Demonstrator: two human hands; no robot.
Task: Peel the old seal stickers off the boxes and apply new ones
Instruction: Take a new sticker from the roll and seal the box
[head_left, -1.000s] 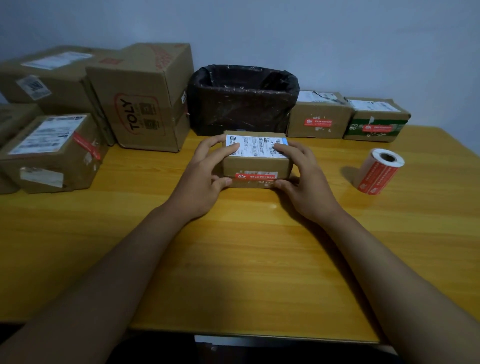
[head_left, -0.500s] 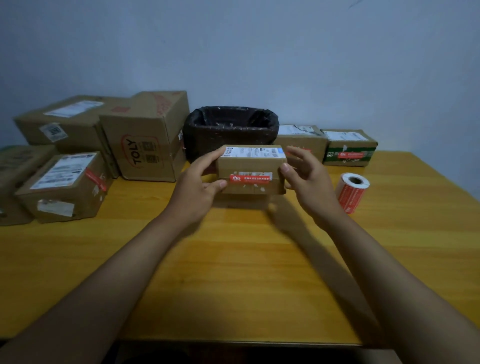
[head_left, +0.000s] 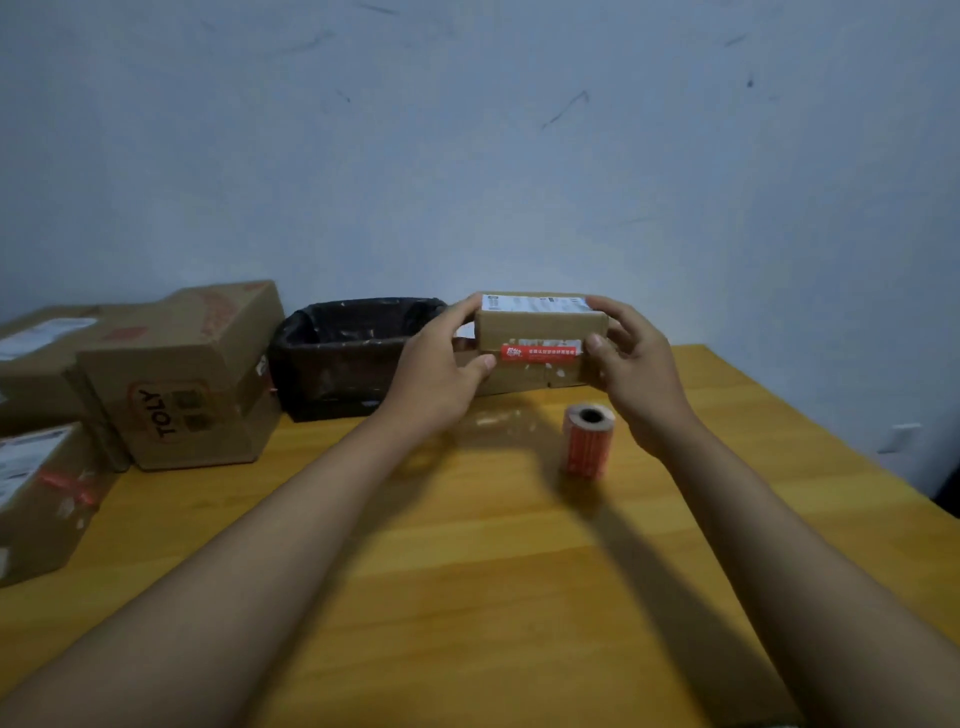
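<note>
Head view: box (head_left: 540, 340) is held off the desk (head_left: 467, 571), gripped at both ends. Left hand (head_left: 436, 374) is wrapped round the left end, fingers over the top edge, thumb on the front face just beside the sticker (head_left: 540, 353). Right hand (head_left: 631, 364) is clamped on the right end, fingers curled behind, thumb at the sticker's right tip.

The front face is turned toward the camera, probably so the red sticker across the seam can be inspected and an edge found. The right thumb's spot suggests peeling is meant to start from that end; no corner is lifted yet, as far as can be told. White scraps around the sticker look like residue from older labels.

Bin (head_left: 353, 353) with black liner sits just behind-left, handy for the peeled scrap. Roll (head_left: 588, 440) of new stickers stands on the desk below the box, within right-hand reach. Other boxes (head_left: 182, 384) are stacked at left, some with red stickers, apparently queued.
</note>
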